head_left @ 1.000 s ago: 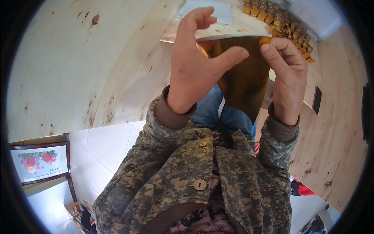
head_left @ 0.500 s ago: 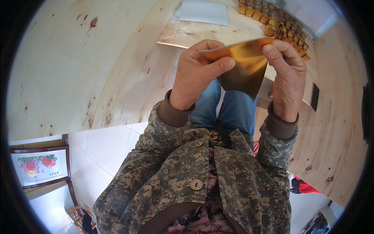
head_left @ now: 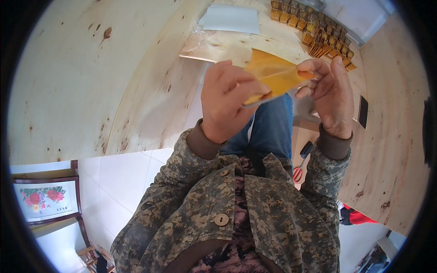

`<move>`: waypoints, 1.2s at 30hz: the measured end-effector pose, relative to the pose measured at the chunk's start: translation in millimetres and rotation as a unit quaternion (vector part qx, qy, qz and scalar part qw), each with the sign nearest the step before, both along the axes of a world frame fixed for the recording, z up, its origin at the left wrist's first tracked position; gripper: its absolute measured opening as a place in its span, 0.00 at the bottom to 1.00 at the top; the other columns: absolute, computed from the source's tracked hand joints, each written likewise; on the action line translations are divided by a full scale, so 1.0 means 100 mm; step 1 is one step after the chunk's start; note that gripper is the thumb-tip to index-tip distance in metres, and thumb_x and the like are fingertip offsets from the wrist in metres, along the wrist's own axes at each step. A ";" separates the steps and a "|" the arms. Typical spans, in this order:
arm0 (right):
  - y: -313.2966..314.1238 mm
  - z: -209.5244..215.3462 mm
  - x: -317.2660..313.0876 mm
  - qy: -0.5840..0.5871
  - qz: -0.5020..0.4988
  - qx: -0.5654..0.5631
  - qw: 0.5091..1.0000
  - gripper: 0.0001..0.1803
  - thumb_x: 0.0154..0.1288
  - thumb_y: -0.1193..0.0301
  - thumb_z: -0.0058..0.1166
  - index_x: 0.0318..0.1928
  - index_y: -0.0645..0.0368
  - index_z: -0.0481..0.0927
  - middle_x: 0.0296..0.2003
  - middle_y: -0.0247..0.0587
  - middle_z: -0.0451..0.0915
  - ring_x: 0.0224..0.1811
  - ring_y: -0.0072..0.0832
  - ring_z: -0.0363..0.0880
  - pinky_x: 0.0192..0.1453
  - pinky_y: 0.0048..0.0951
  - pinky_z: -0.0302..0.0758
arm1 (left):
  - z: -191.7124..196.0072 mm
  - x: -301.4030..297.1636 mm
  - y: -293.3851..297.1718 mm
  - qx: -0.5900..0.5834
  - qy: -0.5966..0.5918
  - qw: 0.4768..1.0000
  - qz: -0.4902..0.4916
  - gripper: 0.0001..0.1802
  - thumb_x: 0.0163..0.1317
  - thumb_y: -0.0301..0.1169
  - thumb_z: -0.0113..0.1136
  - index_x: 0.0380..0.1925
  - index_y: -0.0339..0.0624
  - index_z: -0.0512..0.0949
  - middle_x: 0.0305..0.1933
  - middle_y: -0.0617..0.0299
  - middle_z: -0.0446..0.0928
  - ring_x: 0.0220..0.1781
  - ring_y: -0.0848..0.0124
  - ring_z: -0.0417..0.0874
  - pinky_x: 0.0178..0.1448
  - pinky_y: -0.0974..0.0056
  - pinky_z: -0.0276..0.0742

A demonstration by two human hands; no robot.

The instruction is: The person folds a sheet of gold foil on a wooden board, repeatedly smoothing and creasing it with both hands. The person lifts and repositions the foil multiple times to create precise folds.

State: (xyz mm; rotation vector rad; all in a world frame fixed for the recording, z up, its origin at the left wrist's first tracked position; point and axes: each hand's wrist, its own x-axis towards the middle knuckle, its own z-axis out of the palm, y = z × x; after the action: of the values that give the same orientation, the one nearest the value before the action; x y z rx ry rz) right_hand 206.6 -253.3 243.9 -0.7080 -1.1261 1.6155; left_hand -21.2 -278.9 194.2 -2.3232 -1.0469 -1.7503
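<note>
A shiny gold sheet [head_left: 273, 73], folded along a diagonal crease, is held up over my lap. My left hand [head_left: 227, 102] pinches its lower left edge between thumb and fingers. My right hand [head_left: 330, 93] grips its right corner with the fingertips. Both arms wear camouflage jacket sleeves with brown cuffs. My blue trousers [head_left: 271, 129] show below the sheet.
A curved plywood tabletop [head_left: 91, 82] wraps around me. Several small gold folded pieces [head_left: 325, 34] stand in rows at the far right. A pale sheet [head_left: 232, 19] lies at the far middle, a dark phone-like slab [head_left: 363, 111] at right, red-handled scissors [head_left: 300, 166] by my leg.
The gold sheet went from hanging open and flat to being folded over into a compact shape. My left hand dropped from above the sheet and closed on its lower edge.
</note>
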 end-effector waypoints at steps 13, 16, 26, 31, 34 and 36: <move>0.48 -0.33 0.00 -0.451 0.001 0.236 0.861 0.06 0.63 0.84 0.57 0.39 0.62 0.81 0.31 0.36 0.83 0.34 0.21 0.82 0.38 0.24 0.75 | -0.52 -0.07 0.22 -0.098 0.204 0.971 -0.079 0.29 0.49 0.48 0.73 0.53 0.53 0.80 0.59 0.61 0.75 0.61 0.61 0.75 0.70 0.45 0.62; 0.63 -0.37 -0.03 -0.525 -0.013 0.348 0.776 0.08 0.56 0.84 0.59 0.36 0.61 0.81 0.31 0.44 0.83 0.34 0.35 0.82 0.37 0.31 0.77 | -0.44 -0.09 0.54 -0.112 0.182 0.975 -0.066 0.38 0.53 0.57 0.69 0.59 0.48 0.75 0.62 0.56 0.73 0.64 0.58 0.73 0.73 0.43 0.57; 1.17 -0.45 0.17 -0.563 0.062 0.468 0.678 0.12 0.42 0.82 0.60 0.32 0.59 0.81 0.28 0.42 0.78 0.35 0.41 0.77 0.38 0.39 0.77 | -0.36 -0.15 1.97 -0.216 0.354 0.893 -0.174 0.26 0.46 0.40 0.73 0.46 0.46 0.79 0.50 0.58 0.78 0.60 0.59 0.75 0.71 0.44 0.58; 1.58 -0.77 0.54 -0.523 0.047 0.379 0.762 0.10 0.49 0.84 0.56 0.34 0.59 0.80 0.29 0.42 0.80 0.36 0.42 0.77 0.40 0.39 0.75 | -0.67 -0.26 2.45 -0.397 0.322 0.841 -0.180 0.15 0.49 0.38 0.70 0.33 0.43 0.82 0.33 0.53 0.80 0.41 0.53 0.82 0.51 0.53 0.76; 1.88 -1.04 0.72 -0.507 0.048 0.300 0.807 0.10 0.54 0.85 0.55 0.35 0.58 0.80 0.30 0.42 0.81 0.36 0.43 0.78 0.39 0.40 0.75 | -0.86 -0.28 2.70 -0.447 0.273 0.825 -0.210 0.14 0.51 0.35 0.71 0.34 0.38 0.82 0.32 0.52 0.83 0.37 0.52 0.82 0.44 0.57 0.77; 2.04 -1.21 0.82 -0.510 0.060 0.237 0.825 0.08 0.57 0.83 0.55 0.36 0.58 0.80 0.30 0.43 0.80 0.36 0.45 0.77 0.40 0.39 0.74 | -1.00 -0.25 2.87 -0.460 0.266 0.822 -0.204 0.13 0.54 0.35 0.69 0.35 0.38 0.82 0.33 0.52 0.83 0.37 0.53 0.83 0.45 0.56 0.77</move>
State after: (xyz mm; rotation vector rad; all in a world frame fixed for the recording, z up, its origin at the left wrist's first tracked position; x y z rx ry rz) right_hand 288.7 -48.8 122.8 -1.2159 -2.2741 0.8961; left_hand -45.9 8.2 93.8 -3.4974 -1.5584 -0.4717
